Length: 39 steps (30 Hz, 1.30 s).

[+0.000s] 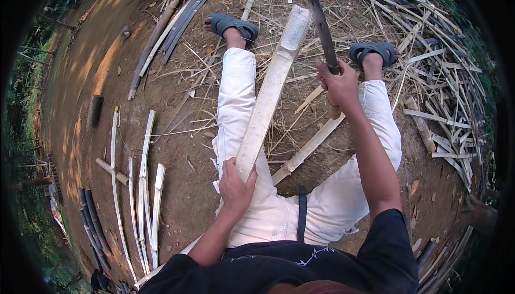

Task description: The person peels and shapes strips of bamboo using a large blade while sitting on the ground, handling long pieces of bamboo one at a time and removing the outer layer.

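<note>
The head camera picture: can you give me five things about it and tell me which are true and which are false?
1. The bare right hand holds a long dark metal blade by its tan handle. True.
2. The bare left hand hangs empty. False: it grips the lower end of a wide, flat, pale bamboo strip.
3. Both dark grey strapped sandals are on the person's feet. True.
4. The trousers are bright red. False: the long cloth trousers are white.
5. A messy heap of thin pale strips lies at the picture's right. True.
</note>
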Each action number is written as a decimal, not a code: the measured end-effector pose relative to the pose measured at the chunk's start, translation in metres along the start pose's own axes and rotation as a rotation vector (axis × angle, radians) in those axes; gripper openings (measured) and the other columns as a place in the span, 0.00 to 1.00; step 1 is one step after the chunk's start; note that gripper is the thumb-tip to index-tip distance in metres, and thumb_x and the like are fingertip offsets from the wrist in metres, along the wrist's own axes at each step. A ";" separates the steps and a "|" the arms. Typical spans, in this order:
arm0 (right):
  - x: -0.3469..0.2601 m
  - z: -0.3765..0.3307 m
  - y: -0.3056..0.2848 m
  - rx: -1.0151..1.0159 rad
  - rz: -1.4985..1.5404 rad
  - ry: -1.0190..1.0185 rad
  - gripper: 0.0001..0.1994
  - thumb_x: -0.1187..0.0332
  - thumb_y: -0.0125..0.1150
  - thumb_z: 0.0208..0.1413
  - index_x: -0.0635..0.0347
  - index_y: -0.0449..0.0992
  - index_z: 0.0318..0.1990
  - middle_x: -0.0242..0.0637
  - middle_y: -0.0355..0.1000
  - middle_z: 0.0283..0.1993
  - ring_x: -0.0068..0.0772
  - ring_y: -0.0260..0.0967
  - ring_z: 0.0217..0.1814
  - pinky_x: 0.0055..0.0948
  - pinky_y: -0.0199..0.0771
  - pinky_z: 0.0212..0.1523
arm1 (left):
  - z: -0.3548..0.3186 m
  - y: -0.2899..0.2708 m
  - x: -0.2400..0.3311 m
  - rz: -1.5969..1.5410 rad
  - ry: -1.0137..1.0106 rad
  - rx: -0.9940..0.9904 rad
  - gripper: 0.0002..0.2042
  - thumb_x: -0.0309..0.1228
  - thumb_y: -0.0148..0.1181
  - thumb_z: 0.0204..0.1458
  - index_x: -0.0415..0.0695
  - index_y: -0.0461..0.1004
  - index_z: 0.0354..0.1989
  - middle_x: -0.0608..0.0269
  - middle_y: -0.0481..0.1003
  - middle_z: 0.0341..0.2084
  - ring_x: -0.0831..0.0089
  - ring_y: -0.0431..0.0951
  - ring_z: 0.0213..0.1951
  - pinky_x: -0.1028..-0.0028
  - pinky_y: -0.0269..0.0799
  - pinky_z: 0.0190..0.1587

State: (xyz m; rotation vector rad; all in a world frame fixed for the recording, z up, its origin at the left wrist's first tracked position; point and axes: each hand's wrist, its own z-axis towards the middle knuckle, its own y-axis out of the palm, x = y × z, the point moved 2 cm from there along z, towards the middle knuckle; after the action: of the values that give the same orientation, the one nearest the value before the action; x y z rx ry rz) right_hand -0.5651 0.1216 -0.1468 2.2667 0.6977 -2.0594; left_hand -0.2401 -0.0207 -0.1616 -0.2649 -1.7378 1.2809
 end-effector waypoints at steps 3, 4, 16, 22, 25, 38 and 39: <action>-0.016 0.035 0.010 0.086 0.224 -0.013 0.22 0.54 0.76 0.50 0.62 0.72 0.32 0.32 0.75 0.26 0.21 0.71 0.22 0.23 0.71 0.24 | 0.000 0.002 0.003 -0.010 0.015 -0.009 0.28 0.32 0.72 0.46 0.35 0.65 0.52 0.45 0.71 0.42 0.44 0.75 0.43 0.56 0.72 0.44; -0.020 0.048 0.013 0.133 0.272 -0.031 0.21 0.56 0.77 0.49 0.62 0.71 0.33 0.33 0.75 0.26 0.21 0.71 0.22 0.23 0.72 0.24 | 0.000 0.000 0.004 -0.012 0.025 -0.007 0.28 0.32 0.72 0.46 0.35 0.65 0.52 0.45 0.71 0.42 0.44 0.75 0.43 0.57 0.72 0.45; -0.022 0.073 0.018 0.059 0.437 -0.030 0.13 0.77 0.71 0.49 0.62 0.68 0.35 0.36 0.73 0.26 0.22 0.70 0.22 0.24 0.72 0.23 | -0.004 0.003 0.001 0.002 0.060 0.041 0.29 0.29 0.71 0.45 0.34 0.64 0.54 0.43 0.71 0.43 0.43 0.75 0.45 0.55 0.71 0.45; -0.014 0.041 0.009 -0.023 0.648 0.014 0.13 0.77 0.71 0.51 0.62 0.67 0.36 0.38 0.74 0.27 0.24 0.70 0.25 0.27 0.73 0.26 | 0.000 0.009 -0.008 -0.025 0.008 0.011 0.29 0.30 0.71 0.45 0.36 0.64 0.54 0.44 0.72 0.43 0.43 0.76 0.43 0.55 0.72 0.44; -0.014 0.011 0.024 -0.035 0.792 -0.004 0.14 0.79 0.69 0.52 0.60 0.66 0.36 0.40 0.74 0.28 0.26 0.70 0.26 0.28 0.73 0.28 | -0.002 0.011 -0.008 -0.038 0.005 0.032 0.29 0.30 0.72 0.45 0.37 0.64 0.54 0.45 0.72 0.44 0.43 0.76 0.43 0.54 0.72 0.43; 0.002 -0.026 0.053 0.164 0.935 -0.009 0.13 0.82 0.66 0.54 0.57 0.65 0.35 0.42 0.75 0.32 0.26 0.68 0.27 0.29 0.73 0.30 | -0.003 0.020 -0.020 -0.089 0.019 0.016 0.28 0.30 0.71 0.44 0.37 0.66 0.52 0.45 0.73 0.43 0.43 0.76 0.43 0.55 0.72 0.44; -0.002 -0.027 0.051 0.137 0.921 -0.025 0.13 0.82 0.67 0.54 0.57 0.65 0.35 0.41 0.75 0.32 0.25 0.68 0.27 0.29 0.73 0.30 | -0.005 0.021 -0.021 -0.084 0.014 0.014 0.28 0.30 0.71 0.43 0.37 0.66 0.52 0.45 0.73 0.43 0.43 0.76 0.43 0.55 0.72 0.44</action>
State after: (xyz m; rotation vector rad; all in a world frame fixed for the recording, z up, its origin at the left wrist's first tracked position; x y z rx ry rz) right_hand -0.5236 0.0829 -0.1561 2.0064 -0.4513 -1.6616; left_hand -0.2322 -0.0219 -0.1901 -0.1907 -1.7098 1.2269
